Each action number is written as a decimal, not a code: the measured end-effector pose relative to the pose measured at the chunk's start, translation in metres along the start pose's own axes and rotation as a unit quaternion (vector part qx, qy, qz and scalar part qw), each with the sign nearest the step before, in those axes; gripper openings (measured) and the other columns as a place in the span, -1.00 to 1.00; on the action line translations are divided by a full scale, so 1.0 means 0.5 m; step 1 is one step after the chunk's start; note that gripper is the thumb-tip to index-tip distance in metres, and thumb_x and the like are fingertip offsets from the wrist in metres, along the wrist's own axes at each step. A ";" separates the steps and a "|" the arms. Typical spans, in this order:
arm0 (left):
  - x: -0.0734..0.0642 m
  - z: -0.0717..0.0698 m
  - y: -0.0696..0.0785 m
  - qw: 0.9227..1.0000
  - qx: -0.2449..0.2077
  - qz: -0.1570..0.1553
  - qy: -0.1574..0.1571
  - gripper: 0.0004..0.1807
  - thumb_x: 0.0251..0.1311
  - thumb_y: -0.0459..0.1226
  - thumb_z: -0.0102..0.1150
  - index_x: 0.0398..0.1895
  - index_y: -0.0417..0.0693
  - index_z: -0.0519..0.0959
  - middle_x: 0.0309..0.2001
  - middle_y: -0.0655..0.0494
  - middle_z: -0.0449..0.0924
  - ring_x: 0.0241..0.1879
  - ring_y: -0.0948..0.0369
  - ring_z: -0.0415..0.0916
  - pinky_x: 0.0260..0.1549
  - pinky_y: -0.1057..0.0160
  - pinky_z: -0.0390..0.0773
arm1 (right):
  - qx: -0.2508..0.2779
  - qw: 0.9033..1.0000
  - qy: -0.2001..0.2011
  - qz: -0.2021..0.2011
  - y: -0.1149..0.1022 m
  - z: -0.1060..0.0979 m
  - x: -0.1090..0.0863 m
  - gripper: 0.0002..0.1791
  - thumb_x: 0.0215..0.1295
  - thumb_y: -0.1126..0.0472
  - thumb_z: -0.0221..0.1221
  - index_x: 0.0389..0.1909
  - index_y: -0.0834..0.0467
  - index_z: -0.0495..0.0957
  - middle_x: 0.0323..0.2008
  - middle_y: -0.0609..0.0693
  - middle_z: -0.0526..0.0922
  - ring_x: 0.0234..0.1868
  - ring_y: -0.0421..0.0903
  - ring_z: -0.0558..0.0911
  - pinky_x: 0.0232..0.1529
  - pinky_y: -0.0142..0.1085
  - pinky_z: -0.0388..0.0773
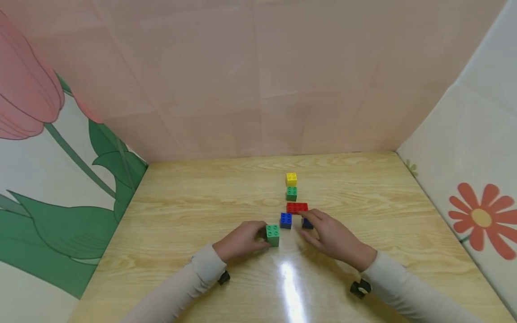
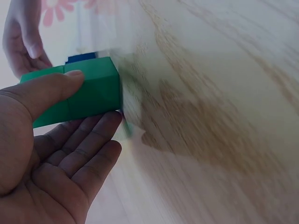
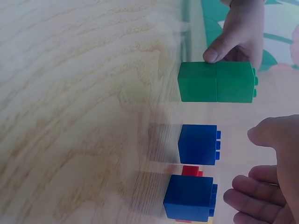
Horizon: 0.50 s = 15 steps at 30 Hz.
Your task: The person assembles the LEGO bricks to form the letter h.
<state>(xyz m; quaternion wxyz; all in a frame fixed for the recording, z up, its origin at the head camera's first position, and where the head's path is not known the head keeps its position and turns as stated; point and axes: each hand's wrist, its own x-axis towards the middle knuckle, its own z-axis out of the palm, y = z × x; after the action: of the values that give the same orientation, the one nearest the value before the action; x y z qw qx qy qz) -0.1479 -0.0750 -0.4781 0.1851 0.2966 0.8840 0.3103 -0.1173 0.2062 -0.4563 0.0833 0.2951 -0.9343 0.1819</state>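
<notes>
Between its thumb and fingers, my left hand pinches a stack of two green toy bricks standing on the table. In the left wrist view the thumb lies against the green stack. My right hand hovers with loosely spread fingers beside a blue brick, which it partly covers in the head view. Seen from the right wrist, that blue brick stands apart from the fingertips. Another blue brick sits between the green stack and the right hand.
Behind the blue bricks lies a longer red brick. Farther back stand a single green brick and a yellow brick. The wooden table meets a pink backdrop at the back and flower-printed panels at both sides.
</notes>
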 end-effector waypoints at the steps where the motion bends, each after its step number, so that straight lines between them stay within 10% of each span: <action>1: -0.001 0.000 -0.002 1.000 0.001 0.001 0.003 -0.69 0.14 -0.13 0.39 -0.08 0.04 0.57 -0.21 0.35 0.58 -0.16 0.37 0.53 -0.10 0.35 0.53 | -0.002 1.000 0.001 0.002 0.002 0.000 0.000 -0.44 0.26 0.03 0.30 0.19 0.23 0.46 -0.06 0.08 0.60 -0.16 -0.07 0.64 -0.20 -0.20 0.64; 15: -0.003 -0.013 -0.021 1.000 0.014 -0.008 0.022 -0.64 0.15 -0.13 0.38 -0.03 -0.02 0.56 -0.16 0.30 0.60 -0.11 0.34 0.54 -0.05 0.31 0.53 | -0.008 1.000 -0.003 0.024 0.022 0.004 -0.002 -0.43 0.24 0.04 0.32 0.18 0.25 0.47 -0.01 0.08 0.59 -0.08 -0.02 0.64 -0.12 -0.14 0.63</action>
<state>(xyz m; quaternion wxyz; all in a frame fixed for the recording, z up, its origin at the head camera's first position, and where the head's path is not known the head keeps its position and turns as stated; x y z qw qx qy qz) -0.1544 -0.0854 -0.4801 0.1641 0.2853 0.8945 0.3026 -0.1228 0.2141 -0.4617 0.0783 0.2722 -0.9429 0.1751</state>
